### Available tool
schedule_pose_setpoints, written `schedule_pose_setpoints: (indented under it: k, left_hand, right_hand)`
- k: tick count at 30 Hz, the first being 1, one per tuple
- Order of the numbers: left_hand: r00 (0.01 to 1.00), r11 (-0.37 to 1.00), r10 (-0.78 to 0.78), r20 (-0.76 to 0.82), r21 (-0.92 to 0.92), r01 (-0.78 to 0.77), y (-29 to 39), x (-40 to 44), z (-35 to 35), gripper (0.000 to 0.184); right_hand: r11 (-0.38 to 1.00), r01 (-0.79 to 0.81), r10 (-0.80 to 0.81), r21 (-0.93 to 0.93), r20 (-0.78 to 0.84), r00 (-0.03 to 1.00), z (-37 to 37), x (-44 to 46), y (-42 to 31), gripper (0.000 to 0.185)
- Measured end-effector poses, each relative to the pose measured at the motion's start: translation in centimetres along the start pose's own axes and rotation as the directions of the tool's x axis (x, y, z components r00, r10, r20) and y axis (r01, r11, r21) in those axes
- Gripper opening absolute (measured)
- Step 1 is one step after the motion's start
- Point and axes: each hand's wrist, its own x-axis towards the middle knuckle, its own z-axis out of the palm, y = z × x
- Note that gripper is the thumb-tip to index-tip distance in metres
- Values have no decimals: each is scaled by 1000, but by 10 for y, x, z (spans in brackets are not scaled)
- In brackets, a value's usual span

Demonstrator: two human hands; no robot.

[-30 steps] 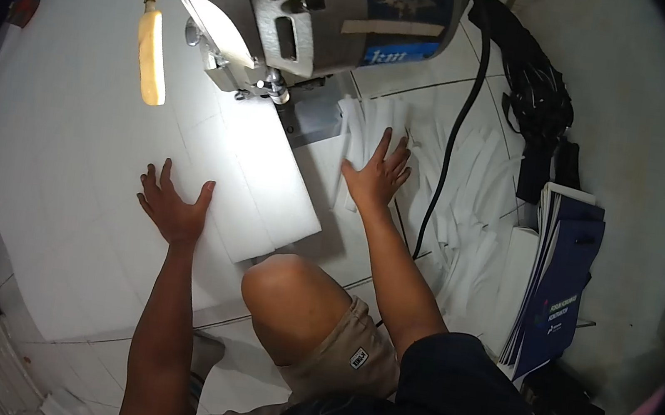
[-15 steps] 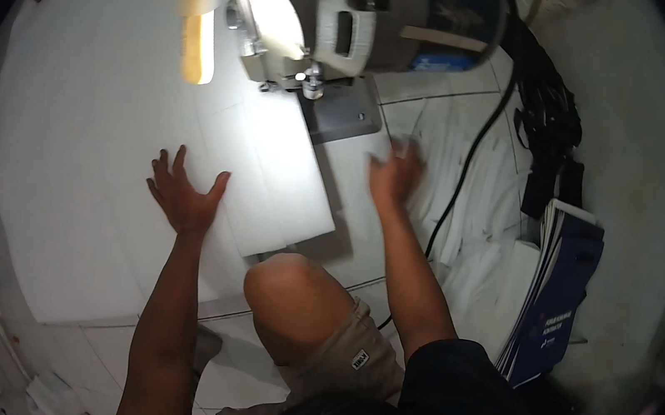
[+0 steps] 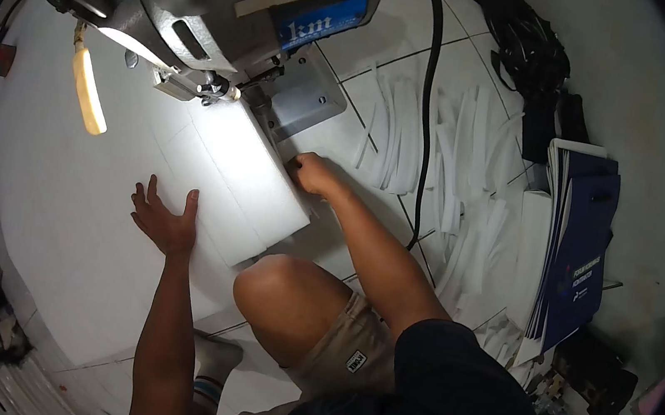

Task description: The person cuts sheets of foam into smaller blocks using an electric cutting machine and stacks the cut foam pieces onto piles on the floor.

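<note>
A grey cutting or sewing machine (image 3: 207, 15) with a lit lamp stands over white sheet material (image 3: 81, 200) that spreads across the left side. My left hand (image 3: 167, 218) rests on the sheet with its fingers spread, holding nothing. Beside the thick stacked edge (image 3: 273, 208) of the material, my right hand (image 3: 310, 173) is curled, just below the machine's flat metal base (image 3: 301, 98). Its fingertips are hidden at that edge, and whatever they may hold cannot be made out.
White strips (image 3: 456, 165) lie loosely on the tiled floor to the right, crossed by a black cable (image 3: 428, 103). Blue folders (image 3: 580, 240) stand near the right wall, below a black bag (image 3: 530, 49). A yellow handle (image 3: 89, 91) hangs beside the machine.
My right hand has left the white strips, moved toward the stack's edge and curled. My left hand stays spread on the sheet. The camera view has shifted.
</note>
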Motion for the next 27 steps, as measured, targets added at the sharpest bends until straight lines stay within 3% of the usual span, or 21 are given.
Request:
schedule_pose_setpoints:
  k: [4,6,8,9,11,13,15,17,19,21,22,23,25,26,27]
  left_hand:
    - [1000,1000,-15,12,-19,15,-1,0,0,85]
    - [1000,999,-26,12,-24,26,-1,1,1,85]
    - [1000,1000,1,-22,16,-1,-7,0,6,86]
    - [999,1000,22,-48,17,-21,-7,1,6,86]
    - [995,999,47,-93,23,-45,-8,2,6,82]
    - [997,999,16,-69,-35,-18,-10,2,1,84]
    - [998,1000,-2,-60,-24,0,-12,4,0,85]
    - [999,999,-27,-47,-20,26,-12,4,-4,87]
    - [997,999,-42,-61,-34,40,-13,2,-6,88]
    - [998,999,-40,-49,-2,40,-13,3,-11,88]
    - [997,999,-49,-57,-6,49,-14,3,-12,88]
    - [997,999,-43,-64,-14,42,-15,2,-14,88]
    - [996,999,-46,-75,-26,44,-16,3,-17,88]
    - [997,998,-51,-58,-23,50,-15,3,-19,89]
    - [998,998,-54,-41,-18,53,-14,3,-22,90]
  right_hand:
    - [993,17,-15,119,-14,1000,-4,-10,-6,29]
    - [993,117,-116,-1,-132,984,-3,-10,3,23]
    - [990,79,-110,-118,-286,952,-22,-28,3,18]
    - [999,29,-35,-22,-413,910,-36,-27,12,15]
    - [981,104,-192,-162,-800,569,-64,-42,16,17]
    - [974,195,-210,-113,-769,604,-86,-78,-29,18]
    - [886,446,-419,-128,-635,649,-89,-108,-63,21]
    - [787,495,-607,-368,-605,515,-106,-118,-96,23]
    - [692,360,-720,-625,-565,403,-132,-111,-134,27]
    - [427,238,-903,-872,-399,159,-147,-95,-171,34]
    - [468,98,-823,-878,-393,409,-159,-84,-168,49]
    - [459,105,-830,-882,-384,404,-166,-80,-177,49]
    - [411,154,-583,-899,-129,802,-181,-68,-200,56]
    - [326,-13,-349,-945,-133,928,-199,-38,-189,63]
    - [252,17,-324,-968,-68,944,-215,-19,-187,63]
